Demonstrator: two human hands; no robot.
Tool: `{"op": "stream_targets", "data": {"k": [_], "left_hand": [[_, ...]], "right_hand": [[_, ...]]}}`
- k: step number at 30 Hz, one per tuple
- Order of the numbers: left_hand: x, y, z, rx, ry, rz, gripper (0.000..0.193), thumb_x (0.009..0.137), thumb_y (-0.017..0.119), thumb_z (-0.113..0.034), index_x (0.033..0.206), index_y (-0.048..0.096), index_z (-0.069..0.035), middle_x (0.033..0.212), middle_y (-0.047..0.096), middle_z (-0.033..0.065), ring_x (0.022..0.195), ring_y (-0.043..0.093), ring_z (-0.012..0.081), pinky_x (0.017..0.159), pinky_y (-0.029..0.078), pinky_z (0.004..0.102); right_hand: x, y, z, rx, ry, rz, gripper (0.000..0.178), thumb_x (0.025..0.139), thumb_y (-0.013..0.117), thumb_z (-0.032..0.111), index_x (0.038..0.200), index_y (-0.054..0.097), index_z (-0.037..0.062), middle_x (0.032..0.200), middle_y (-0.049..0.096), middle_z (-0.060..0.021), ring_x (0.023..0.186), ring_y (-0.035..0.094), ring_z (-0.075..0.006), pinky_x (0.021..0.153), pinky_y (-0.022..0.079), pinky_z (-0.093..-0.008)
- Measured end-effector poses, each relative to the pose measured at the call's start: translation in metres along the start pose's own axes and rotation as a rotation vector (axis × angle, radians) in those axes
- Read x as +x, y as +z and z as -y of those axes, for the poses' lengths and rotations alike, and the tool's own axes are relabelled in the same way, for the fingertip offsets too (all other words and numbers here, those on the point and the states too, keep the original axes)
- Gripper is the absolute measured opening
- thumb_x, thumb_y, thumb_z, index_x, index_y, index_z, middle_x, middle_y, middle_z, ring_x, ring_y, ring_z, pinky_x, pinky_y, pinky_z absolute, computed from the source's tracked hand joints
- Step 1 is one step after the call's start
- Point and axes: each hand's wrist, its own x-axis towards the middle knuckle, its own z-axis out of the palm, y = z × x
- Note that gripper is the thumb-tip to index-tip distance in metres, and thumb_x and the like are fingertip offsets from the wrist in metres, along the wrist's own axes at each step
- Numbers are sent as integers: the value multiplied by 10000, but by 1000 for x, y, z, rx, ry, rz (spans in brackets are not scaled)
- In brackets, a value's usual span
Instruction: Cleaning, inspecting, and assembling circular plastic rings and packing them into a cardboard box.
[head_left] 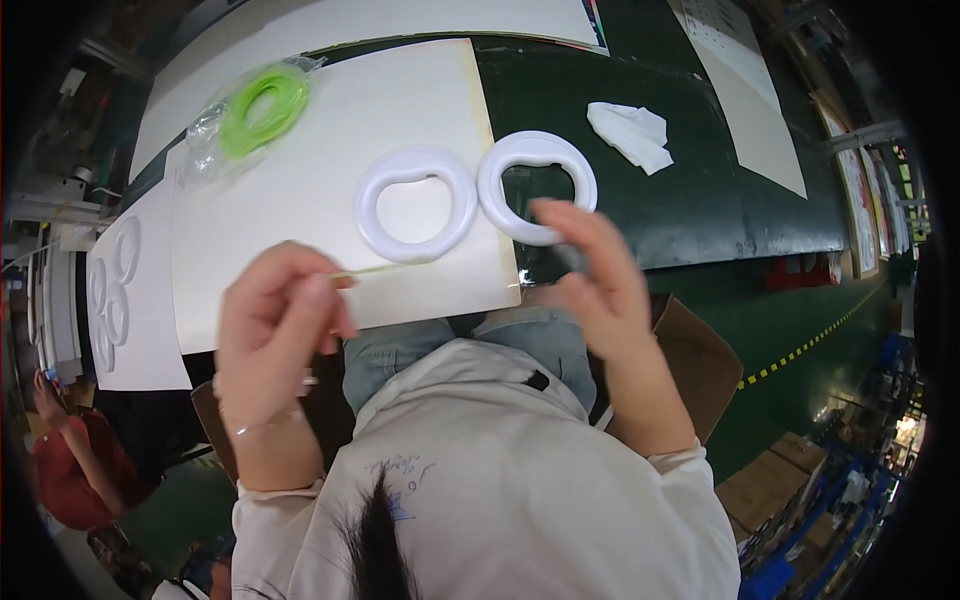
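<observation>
My left hand (268, 335) is closed, its thumb and fingers pinching one end of a thin pale yellow-green strip (382, 269). The strip points right, just below a white plastic ring (367, 212) with a rounded, notched opening. A second white ring (490, 187) of the same shape lies against the first one's right side, partly over the dark green table. My right hand (615, 305) is over this ring's lower right edge, somewhat blurred. Its index finger and thumb stand apart, and nothing shows between them.
Up left on the white board (300, 190) lies a clear bag with coiled bright green strips (262, 110). A crumpled white cloth (632, 135) rests right of the rings. More white rings (125, 250) are at far left, near another person in red (85, 470).
</observation>
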Motion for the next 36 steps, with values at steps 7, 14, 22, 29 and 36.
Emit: {"op": "stream_targets", "data": {"k": [7,14,22,29,36], "left_hand": [[11,38,28,-659,-63,176,213,993,486,-195,964,597,-15,680,594,50,516,477,77,460,359,192],[23,34,44,-936,31,364,442,991,478,-406,1165,572,-12,1115,640,184,919,626,163,667,485,234],[50,85,52,-1591,191,701,1107,785,405,-835,1541,95,-88,1609,-119,114,1483,-113,281,1163,140,485],[53,86,54,-1414,305,592,864,937,351,-649,1546,-68,-201,1610,-110,124,1488,-91,289,1152,123,475],[51,77,47,-1471,279,580,706,1011,297,-512,1533,-117,-281,1611,-112,108,1485,-102,299,1168,90,513]], "right_hand": [[0,33,46,723,545,240,422,959,551,371,1133,603,-10,880,644,-76,765,616,-124,617,446,-219],[6,19,66,678,429,73,306,1004,478,264,1057,613,-6,661,590,-52,540,538,-99,475,409,-215],[26,34,64,999,652,-82,314,1004,467,217,1154,613,-17,692,625,-71,559,608,-153,489,474,-222],[23,32,55,792,760,-159,354,1010,453,201,1254,572,-25,846,699,-110,733,701,-207,573,539,-232],[13,30,51,869,687,-157,384,1005,457,217,1285,542,-32,995,700,-159,835,708,-226,631,563,-243]]}}
